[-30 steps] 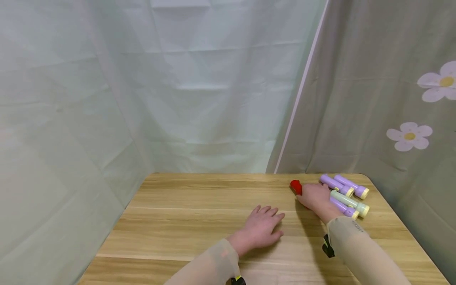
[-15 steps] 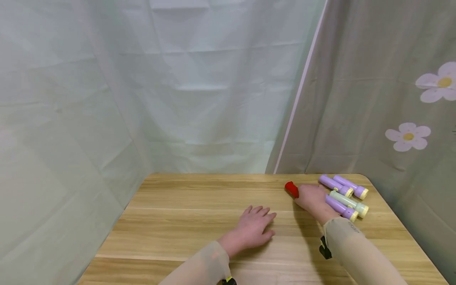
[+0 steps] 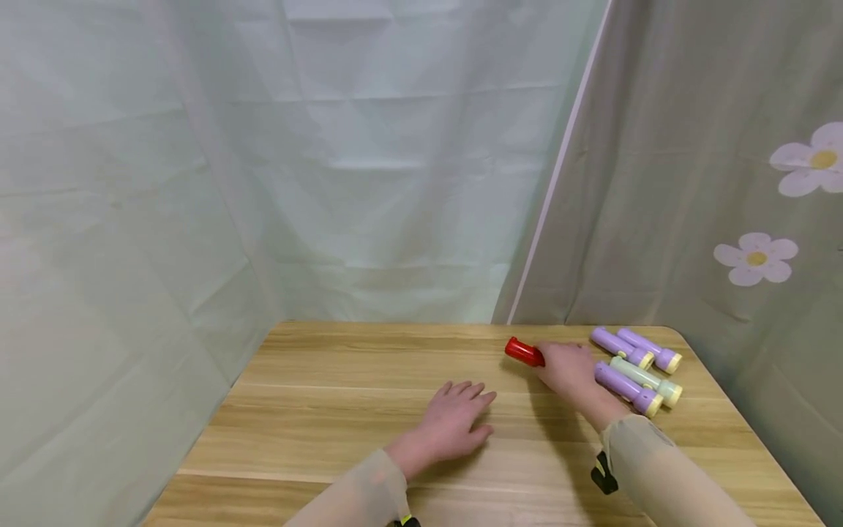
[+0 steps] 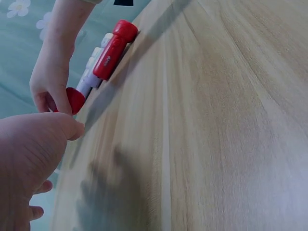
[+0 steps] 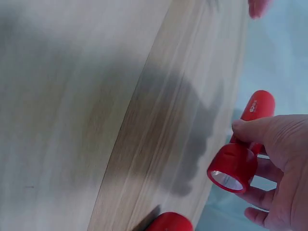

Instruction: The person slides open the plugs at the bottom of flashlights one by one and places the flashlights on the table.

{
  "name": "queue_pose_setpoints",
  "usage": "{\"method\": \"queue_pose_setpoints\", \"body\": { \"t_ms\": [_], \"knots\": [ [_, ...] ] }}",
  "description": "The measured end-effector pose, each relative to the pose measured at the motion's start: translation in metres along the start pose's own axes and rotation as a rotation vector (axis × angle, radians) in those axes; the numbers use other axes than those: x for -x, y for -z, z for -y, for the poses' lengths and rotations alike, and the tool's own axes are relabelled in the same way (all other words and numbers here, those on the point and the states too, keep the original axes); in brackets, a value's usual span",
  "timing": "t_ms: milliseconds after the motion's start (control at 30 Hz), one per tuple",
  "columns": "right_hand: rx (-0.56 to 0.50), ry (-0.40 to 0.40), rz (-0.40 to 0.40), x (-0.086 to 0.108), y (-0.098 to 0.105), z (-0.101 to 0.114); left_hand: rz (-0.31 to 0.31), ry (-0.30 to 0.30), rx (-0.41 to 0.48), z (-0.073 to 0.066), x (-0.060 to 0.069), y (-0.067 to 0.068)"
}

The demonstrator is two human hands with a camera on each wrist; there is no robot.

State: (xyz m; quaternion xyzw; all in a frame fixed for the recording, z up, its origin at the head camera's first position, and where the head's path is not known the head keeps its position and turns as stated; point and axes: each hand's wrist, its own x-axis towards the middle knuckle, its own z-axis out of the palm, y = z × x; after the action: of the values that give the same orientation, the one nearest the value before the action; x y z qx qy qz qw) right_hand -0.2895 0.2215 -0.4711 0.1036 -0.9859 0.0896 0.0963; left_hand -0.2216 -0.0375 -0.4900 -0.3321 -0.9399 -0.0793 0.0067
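My right hand (image 3: 568,372) grips a red flashlight (image 3: 525,352) above the back right of the table; in the right wrist view the thumb and fingers of the hand (image 5: 288,163) wrap the narrow body of the flashlight (image 5: 233,166), its lens end facing the camera. My left hand (image 3: 454,423), fingers spread and holding nothing, is over the middle of the table, left of and nearer than the right one. A second red flashlight (image 4: 114,52) lies beyond the right hand in the left wrist view; part of it shows as a red end (image 5: 170,223) in the right wrist view.
Three purple flashlights (image 3: 624,386) and a pale green flashlight (image 3: 645,380) lie grouped at the back right of the wooden table (image 3: 316,410). Curtains (image 3: 395,183) hang behind it and at both sides.
My right hand has moved left with the red flashlight, away from the purple and green ones, and the flashlight has turned closer to level across the view. My left hand has shifted slightly left.
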Motion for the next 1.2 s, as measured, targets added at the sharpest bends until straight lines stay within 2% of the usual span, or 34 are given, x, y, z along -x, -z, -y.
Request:
{"method": "queue_pose_setpoints", "body": {
  "t_ms": [233,367,600,700,967,1200],
  "knots": [
    [-0.031,0.120,-0.131,0.021,0.014,0.021,-0.020,0.020,0.062,0.007,0.011,0.008],
    [-0.058,0.174,-0.187,0.035,0.020,0.028,-0.063,0.011,0.104,0.012,0.022,0.014],
    [-0.070,0.240,-0.226,0.054,0.026,0.034,-0.143,0.026,0.272,0.025,0.040,0.022],
    [-0.075,0.255,-0.240,0.059,0.027,0.034,-0.175,0.044,0.349,0.028,0.046,0.024],
    [-0.071,0.271,-0.276,0.069,0.028,0.034,-0.212,0.153,0.549,0.028,0.055,0.027],
    [-0.096,0.227,-0.263,0.074,0.026,0.040,-0.269,0.199,0.708,0.020,0.052,0.027]
  ]
}}
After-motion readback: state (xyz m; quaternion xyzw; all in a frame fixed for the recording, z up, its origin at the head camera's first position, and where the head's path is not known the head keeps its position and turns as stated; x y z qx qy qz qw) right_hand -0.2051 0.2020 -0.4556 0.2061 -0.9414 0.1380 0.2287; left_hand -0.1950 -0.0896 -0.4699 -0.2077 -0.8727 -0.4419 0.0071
